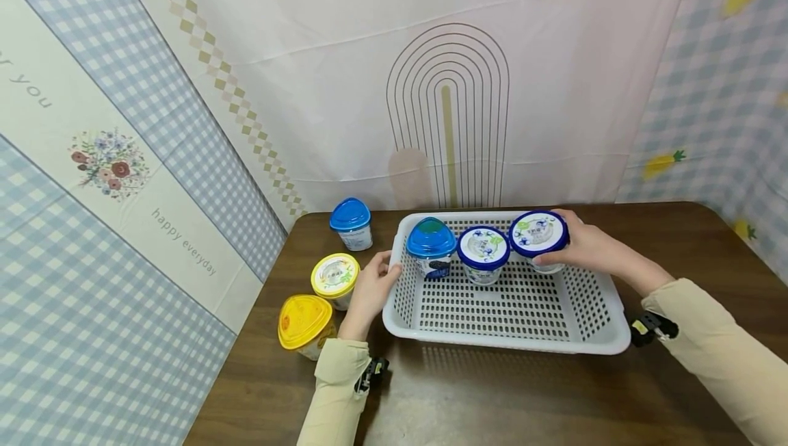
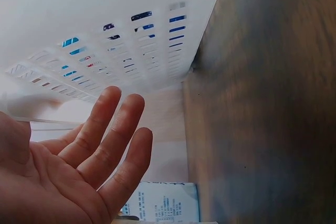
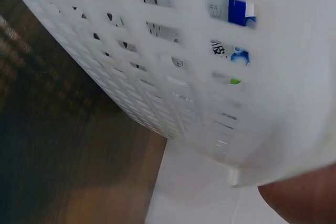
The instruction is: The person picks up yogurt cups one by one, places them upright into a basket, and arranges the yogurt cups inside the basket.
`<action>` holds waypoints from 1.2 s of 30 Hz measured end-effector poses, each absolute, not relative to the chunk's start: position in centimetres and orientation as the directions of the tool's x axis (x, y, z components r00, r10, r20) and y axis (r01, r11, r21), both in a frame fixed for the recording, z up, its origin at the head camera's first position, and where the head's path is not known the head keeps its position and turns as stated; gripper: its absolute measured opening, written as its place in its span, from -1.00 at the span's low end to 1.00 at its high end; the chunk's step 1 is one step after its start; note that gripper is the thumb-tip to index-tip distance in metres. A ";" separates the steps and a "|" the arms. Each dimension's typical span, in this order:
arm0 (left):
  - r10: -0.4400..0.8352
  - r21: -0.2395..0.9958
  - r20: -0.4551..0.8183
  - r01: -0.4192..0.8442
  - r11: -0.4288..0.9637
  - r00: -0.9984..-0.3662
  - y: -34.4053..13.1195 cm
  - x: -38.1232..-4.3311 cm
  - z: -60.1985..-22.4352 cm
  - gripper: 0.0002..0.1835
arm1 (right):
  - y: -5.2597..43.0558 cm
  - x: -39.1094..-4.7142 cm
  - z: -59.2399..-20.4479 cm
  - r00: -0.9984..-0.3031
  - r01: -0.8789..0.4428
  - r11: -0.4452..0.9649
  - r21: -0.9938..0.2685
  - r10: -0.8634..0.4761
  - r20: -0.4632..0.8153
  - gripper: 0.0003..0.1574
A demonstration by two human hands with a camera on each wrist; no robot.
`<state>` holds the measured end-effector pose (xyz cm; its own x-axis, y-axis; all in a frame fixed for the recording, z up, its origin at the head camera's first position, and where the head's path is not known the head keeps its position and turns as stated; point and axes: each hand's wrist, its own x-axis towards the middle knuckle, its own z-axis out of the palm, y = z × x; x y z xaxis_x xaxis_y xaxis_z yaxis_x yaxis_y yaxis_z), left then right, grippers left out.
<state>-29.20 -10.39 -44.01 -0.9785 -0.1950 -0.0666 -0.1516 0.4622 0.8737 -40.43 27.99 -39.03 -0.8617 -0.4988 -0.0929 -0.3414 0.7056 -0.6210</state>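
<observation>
A white perforated plastic basket [image 1: 492, 342] sits on the table. My left hand [image 1: 368, 292] grips its left rim, thumb over the edge; in the left wrist view several fingers [image 2: 126, 135] extend beside the outer wall. My right hand [image 1: 581, 246] holds a round tub with a dark-blue-rimmed white lid [image 1: 538, 232] at the basket's back right, thumb in front and fingers behind. Left of it in the basket stand a similar blue-rimmed tub [image 1: 483, 251] and a tub with a bright blue triangular lid [image 1: 431, 241]. The right wrist view mostly shows the basket wall [image 3: 294, 103].
Left of the basket, a blue-lidded tub [image 1: 352, 224], a round yellow-rimmed tub [image 1: 335, 275] and a yellow triangular-lidded tub [image 1: 304, 323] stand on the brown wooden table [image 1: 468, 398]. Patterned cloth [image 1: 345, 90] hangs behind the table and along its sides.
</observation>
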 end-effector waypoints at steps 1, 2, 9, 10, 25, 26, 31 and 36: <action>-0.193 0.873 -0.064 -0.149 0.465 -0.979 -10.4 -29.2 -44.0 -0.46 | 28.0 -40.5 -39.1 -0.860 -0.345 0.704 -0.621 -0.502 -0.091 0.57; -0.192 0.872 -0.061 -0.146 0.468 -0.979 -10.3 -29.3 -44.0 -0.46 | 28.0 -40.5 -39.1 -0.859 -0.348 0.703 -0.621 -0.504 -0.090 0.56; -0.193 0.863 -0.055 -0.144 0.485 -0.980 -10.3 -29.3 -44.2 -0.46 | 28.1 -40.8 -39.5 -0.850 -0.364 0.700 -0.614 -0.520 -0.090 0.54; -0.194 0.863 -0.057 -0.146 0.484 -0.979 -10.3 -29.3 -44.2 -0.46 | 28.1 -40.9 -39.5 -0.849 -0.363 0.698 -0.617 -0.521 -0.090 0.54; -0.205 0.858 -0.060 -0.156 0.489 -0.977 -10.1 -29.6 -44.3 -0.46 | 28.2 -41.5 -39.6 -0.842 -0.374 0.711 -0.595 -0.530 -0.105 0.57; -0.205 0.859 -0.060 -0.155 0.488 -0.977 -10.2 -29.7 -44.4 -0.46 | 28.1 -41.6 -39.7 -0.841 -0.375 0.712 -0.593 -0.531 -0.107 0.57; -0.203 0.861 -0.060 -0.153 0.485 -0.977 -10.2 -29.8 -44.6 -0.46 | 28.2 -42.1 -40.0 -0.836 -0.383 0.716 -0.583 -0.538 -0.112 0.55; -0.211 0.852 -0.061 -0.161 0.498 -0.976 -10.1 -29.9 -44.6 -0.47 | 28.2 -42.3 -40.0 -0.834 -0.383 0.723 -0.575 -0.538 -0.121 0.56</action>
<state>-29.88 -10.07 -44.62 -0.9757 -0.2106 -0.0610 -0.1607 0.4975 0.8524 -42.25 28.15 -40.03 -0.8342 -0.5380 -0.1214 -0.3829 0.7233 -0.5746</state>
